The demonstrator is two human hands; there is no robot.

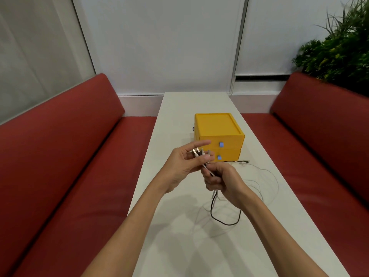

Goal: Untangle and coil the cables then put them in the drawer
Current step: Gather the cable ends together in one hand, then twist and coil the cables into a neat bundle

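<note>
Right hand [223, 179] grip clamps cables [212, 206], left hand [182, 166] grip pinching their plugs [196, 153] above.

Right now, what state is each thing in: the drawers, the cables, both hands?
Yellow plastic box, top drawer: shut.
Bottom drawer: shut.
Thin white cables: uncoiled, sprawled on the white table.
Thin black cable: loose loop, uncoiled.
Left hand: pinches the plug ends.
Right hand: grips the bundled cables.

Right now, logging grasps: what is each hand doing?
Left hand: pinches silver metal plug ends.
Right hand: grips thin white and black cables.
</note>
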